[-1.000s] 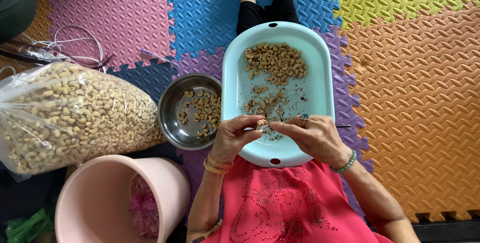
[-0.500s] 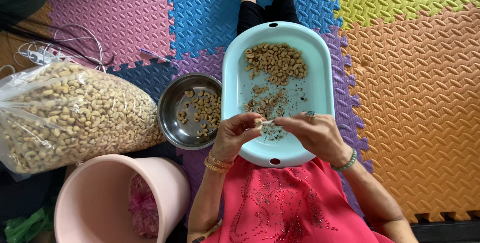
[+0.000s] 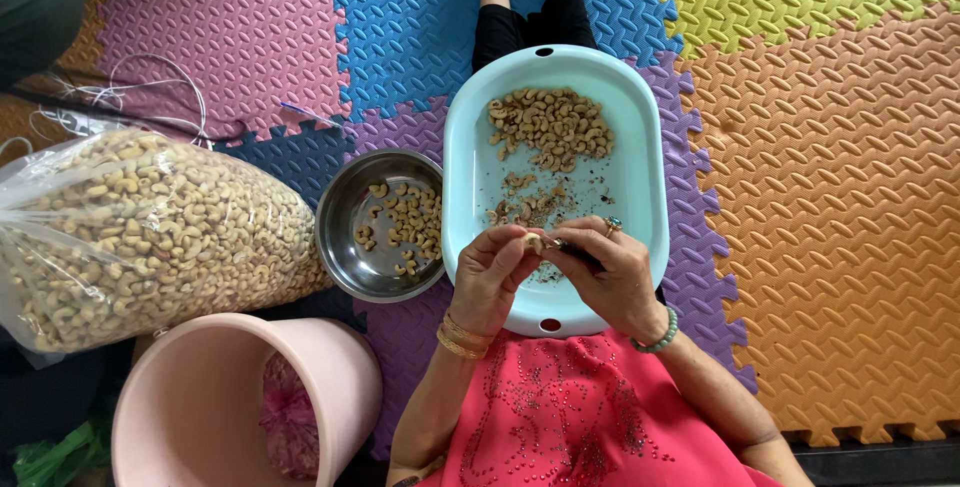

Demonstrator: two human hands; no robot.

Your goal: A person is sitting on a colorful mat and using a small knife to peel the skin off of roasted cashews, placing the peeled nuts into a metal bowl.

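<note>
Fingers (image 3: pixel 515 247) of both hands pinch one cashew (image 3: pixel 534 242) | one tray (image 3: pixel 640 177), one bowl (image 3: pixel 345 237), one bucket (image 3: pixel 200 387), one bag (image 3: pixel 150 227) | foam-mat floor (image 3: pixel 830 197)

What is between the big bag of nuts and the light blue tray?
In the head view, a round metal bowl holding some nuts sits between the bag and the tray.

One package only: a large clear plastic bag (image 3: pixel 140 232) bulging with pale cashew kernels lies on its side at the left, just beside a steel bowl (image 3: pixel 345 247); no labels, signs or screens show.
</note>
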